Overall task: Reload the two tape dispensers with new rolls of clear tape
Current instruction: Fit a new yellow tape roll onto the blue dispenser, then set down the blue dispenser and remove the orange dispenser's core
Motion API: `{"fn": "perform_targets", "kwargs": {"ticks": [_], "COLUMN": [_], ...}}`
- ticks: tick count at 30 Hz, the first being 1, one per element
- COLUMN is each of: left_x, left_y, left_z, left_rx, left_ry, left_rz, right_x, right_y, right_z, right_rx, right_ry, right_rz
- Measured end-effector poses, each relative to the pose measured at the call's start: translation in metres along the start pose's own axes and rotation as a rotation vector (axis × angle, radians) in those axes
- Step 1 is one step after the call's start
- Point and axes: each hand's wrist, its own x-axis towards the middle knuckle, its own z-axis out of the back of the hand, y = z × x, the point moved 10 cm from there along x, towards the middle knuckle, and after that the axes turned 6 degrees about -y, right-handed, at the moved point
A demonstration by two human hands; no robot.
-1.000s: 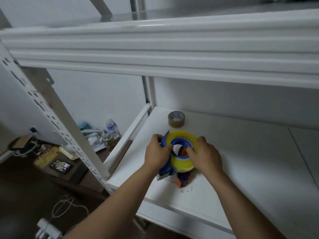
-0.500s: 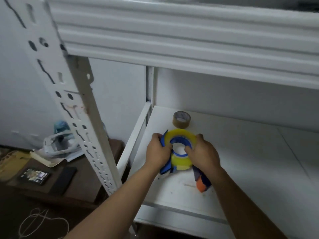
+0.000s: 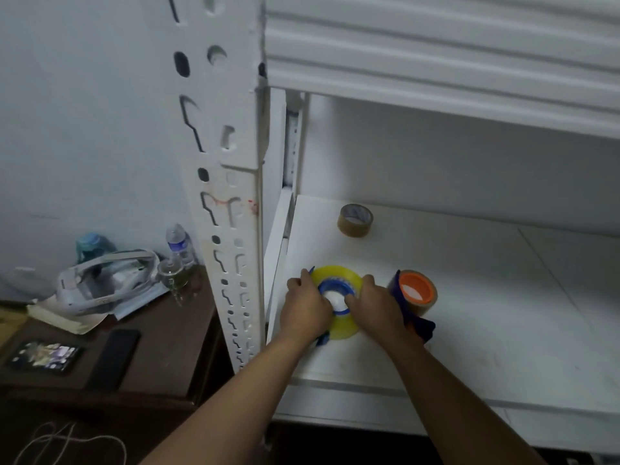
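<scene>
From my head view much of the blue tape dispenser (image 3: pixel 322 337) is hidden: only a blue tip above my left hand (image 3: pixel 307 312), a blue scrap below it, and the blue hub inside the roll show, so I cannot make out its handle or blade. My left hand is curled around the left edge of the yellowish clear tape roll (image 3: pixel 339 276) and the dispenser frame behind it; my right hand (image 3: pixel 377 308) grips the roll's right side, with a finger hooked into the hub opening. The roll is wide, glossy, tinted yellow, and lies tilted toward me on the white shelf (image 3: pixel 469 330), near its front left corner. Just beside my right hand stands a second dispenser (image 3: pixel 414 293), partly covered by that hand: I see an orange hub, a thin layer of brownish tape around it, and a dark blue body below, whose shape I cannot read. Farther back on the shelf a nearly spent brown tape roll (image 3: pixel 355 220) lies well apart from the others; faint print shows inside its core, too small to read. Left of the perforated white upright (image 3: pixel 231 229), a dark side table (image 3: pixel 161 357) holds a plastic water bottle (image 3: pixel 179 243) with an unreadable label, a white headset (image 3: pixel 104 280), a black phone (image 3: pixel 114 359) and a lit phone (image 3: pixel 45 355), all blurred. The frame cuts off both my forearms.
</scene>
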Motion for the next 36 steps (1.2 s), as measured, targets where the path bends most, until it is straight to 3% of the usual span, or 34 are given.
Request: {"fn": "perform_targets", "kwargs": {"ticks": [4, 11, 16, 24, 32, 34, 36], "left_x": [-0.004, -0.013, -0.028, -0.014, -0.011, -0.011, -0.011], "left_y": [0.006, -0.012, -0.028, -0.015, -0.015, -0.017, -0.021], "left_z": [-0.005, -0.001, -0.027, -0.026, -0.030, -0.033, -0.035], "left_rx": [0.050, 0.287, 0.476, 0.595, 0.624, 0.645, 0.687], "left_ry": [0.034, -0.092, 0.058, 0.157, 0.144, 0.147, 0.130], "left_rz": [-0.050, -0.312, -0.517, -0.514, -0.460, -0.453, -0.461], "right_x": [0.002, -0.014, -0.052, -0.045, -0.044, -0.047, -0.053], "right_y": [-0.001, 0.000, 0.003, 0.016, 0.018, 0.014, 0.011], "right_z": [-0.015, -0.006, -0.016, -0.014, -0.016, -0.005, 0.023], "right_rx": [0.027, 0.163, 0.147, 0.183, 0.181, 0.176, 0.123], "right_ry": [0.007, -0.036, 0.046, 0.000, -0.006, -0.072, -0.273], "right_rz": [-0.019, 0.067, 0.204, 0.133, 0.167, 0.201, 0.270]}}
